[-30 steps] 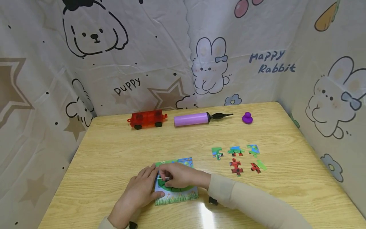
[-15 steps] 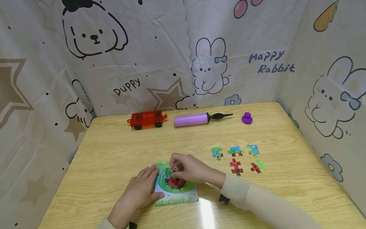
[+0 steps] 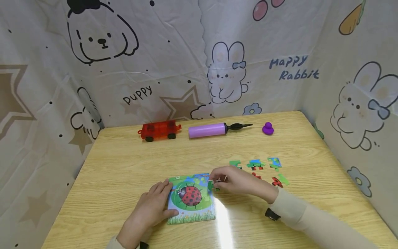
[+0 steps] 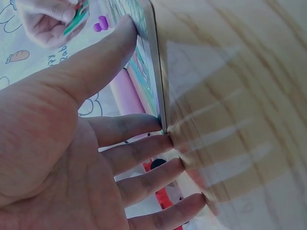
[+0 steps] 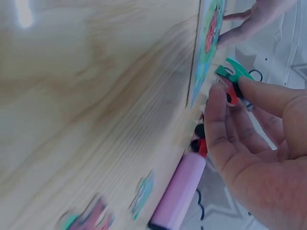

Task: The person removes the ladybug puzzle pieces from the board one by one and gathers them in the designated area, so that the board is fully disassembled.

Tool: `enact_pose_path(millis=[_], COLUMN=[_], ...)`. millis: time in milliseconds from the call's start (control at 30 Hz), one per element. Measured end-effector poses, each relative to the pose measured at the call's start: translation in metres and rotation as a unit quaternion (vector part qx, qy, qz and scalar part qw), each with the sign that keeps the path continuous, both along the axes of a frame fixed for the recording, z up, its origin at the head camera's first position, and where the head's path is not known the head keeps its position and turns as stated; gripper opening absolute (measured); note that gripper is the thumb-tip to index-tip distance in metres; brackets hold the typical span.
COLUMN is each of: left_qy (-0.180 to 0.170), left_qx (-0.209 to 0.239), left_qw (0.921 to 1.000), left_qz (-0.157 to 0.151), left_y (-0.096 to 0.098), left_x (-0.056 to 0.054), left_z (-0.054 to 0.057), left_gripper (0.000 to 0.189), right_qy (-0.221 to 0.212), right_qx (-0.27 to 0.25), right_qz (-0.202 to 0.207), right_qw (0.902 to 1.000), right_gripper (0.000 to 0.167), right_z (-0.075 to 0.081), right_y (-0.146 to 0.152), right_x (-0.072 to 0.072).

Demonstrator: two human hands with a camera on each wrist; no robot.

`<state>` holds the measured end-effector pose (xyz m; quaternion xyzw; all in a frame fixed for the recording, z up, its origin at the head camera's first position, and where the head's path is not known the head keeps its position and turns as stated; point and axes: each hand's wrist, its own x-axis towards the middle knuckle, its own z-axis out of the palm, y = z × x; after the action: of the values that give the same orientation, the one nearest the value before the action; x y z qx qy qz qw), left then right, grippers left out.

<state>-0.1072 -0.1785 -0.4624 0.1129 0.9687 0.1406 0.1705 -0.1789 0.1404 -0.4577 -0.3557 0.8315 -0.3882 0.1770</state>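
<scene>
A square ladybug jigsaw board (image 3: 189, 218) lies flat on the table. Along its left side rests my left hand (image 3: 154, 203), the thumb lying on the picture and the other fingers against the edge, as the left wrist view also shows. To the right of the board, just above the table, my right hand (image 3: 238, 180) pinches a puzzle piece (image 3: 210, 186) between thumb and fingertips. In the right wrist view that puzzle piece (image 5: 224, 72) shows green with some red and is held tilted. The right hand covers part of the loose pieces behind it.
Several loose puzzle pieces (image 3: 256, 164) lie on the table to the right. Along the back stand a red toy car (image 3: 159, 130), a purple hand pump (image 3: 207, 131) with a black nozzle, and a small purple duck-like toy (image 3: 268, 129). Printed cloth walls border the table.
My right hand has moved right, from over the board to beside its right edge, keeping the puzzle piece pinched. The ladybug picture is now uncovered. My left hand has stayed in place.
</scene>
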Motion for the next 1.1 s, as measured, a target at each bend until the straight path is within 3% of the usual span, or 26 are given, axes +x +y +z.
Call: enact_pose_path(millis=[233,433,767,1100], left_qy=[0.003,0.004,-0.006,-0.007], left_qx=[0.007,0.008,-0.001,-0.002], left_qw=[1.0,1.0,1.0,1.0], left_qz=[-0.005,-0.001,0.004,0.0], left_y=[0.001,0.002,-0.001,0.0], left_x=[-0.001,-0.002,-0.001,-0.001], left_z=[-0.001,-0.001,-0.001,-0.001], left_gripper=[0.096,0.096,0.097,0.096], right_qy=[-0.01,-0.011,0.101,0.191], right_qx=[0.038,0.049,0.093,0.164], right_qz=[-0.027,-0.022,-0.024,-0.063], right_qw=[0.9989,0.9985,0.9903,0.9657], right_gripper=[0.015,0.013,0.011,0.015], right_z=[-0.001,-0.005,-0.013,-0.011], right_y=[0.037,0.057,0.057,0.048], right_x=[0.003,0.002,0.009,0.021])
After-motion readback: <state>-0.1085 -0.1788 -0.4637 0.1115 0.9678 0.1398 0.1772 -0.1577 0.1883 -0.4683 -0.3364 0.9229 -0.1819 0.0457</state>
